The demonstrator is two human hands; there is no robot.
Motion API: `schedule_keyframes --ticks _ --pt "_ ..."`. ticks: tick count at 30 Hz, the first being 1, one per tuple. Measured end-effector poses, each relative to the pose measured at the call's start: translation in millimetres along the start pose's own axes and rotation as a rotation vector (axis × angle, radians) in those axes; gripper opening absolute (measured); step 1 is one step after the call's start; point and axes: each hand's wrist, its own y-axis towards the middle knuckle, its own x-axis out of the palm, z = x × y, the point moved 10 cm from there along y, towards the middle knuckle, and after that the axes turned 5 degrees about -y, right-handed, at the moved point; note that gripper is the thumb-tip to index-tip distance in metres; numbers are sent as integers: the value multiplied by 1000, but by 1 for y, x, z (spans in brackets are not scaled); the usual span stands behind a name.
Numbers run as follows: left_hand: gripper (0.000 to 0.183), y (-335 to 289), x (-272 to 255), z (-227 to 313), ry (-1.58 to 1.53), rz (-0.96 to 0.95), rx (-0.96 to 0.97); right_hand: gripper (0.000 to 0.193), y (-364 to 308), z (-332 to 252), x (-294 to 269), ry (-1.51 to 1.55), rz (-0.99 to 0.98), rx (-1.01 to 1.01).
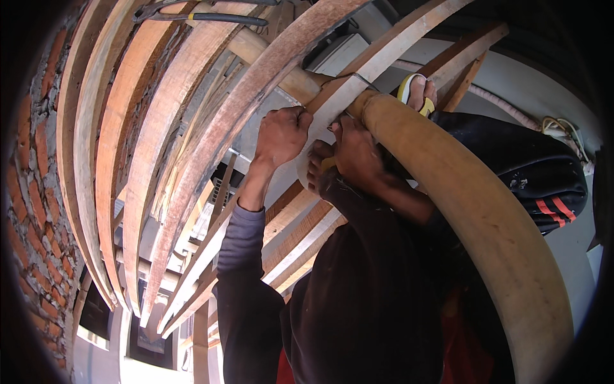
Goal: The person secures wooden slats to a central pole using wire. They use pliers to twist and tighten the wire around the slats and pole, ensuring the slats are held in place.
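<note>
A squared wooden beam [377, 54] crosses a thick round pole, seemingly bamboo [448, 163], with a thin dark wire [355, 77] looped over the beam at the crossing. Just left of this joint is my left hand [281, 136], its fingers curled into a fist against the beam's side. My right hand [358, 153] sits below the crossing, thumb and fingers pinched together close to the beam. Whatever either hand grips is hidden or too small to name. Pliers with black and yellow handles [224, 18] lie across the beams at the upper left.
Several long wooden beams [169, 83] run side by side on the left, with gaps between them. A rough brick wall [39, 192] stands beyond. One foot in a yellow and white sandal [404, 88] rests past the pole; another foot [314, 168] shows behind my right hand.
</note>
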Motion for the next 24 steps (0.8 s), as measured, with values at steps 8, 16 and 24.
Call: schedule_keyframes --ticks 8,16,24 --pt "33 10 16 8 60 -50 52 34 7 -1 -1 -66 -58 203" --pt "34 37 40 -20 -47 -519 73 24 2 0 1 36 -50 201" --pt "46 40 38 -2 -3 -691 77 16 4 -6 -6 25 10 47"
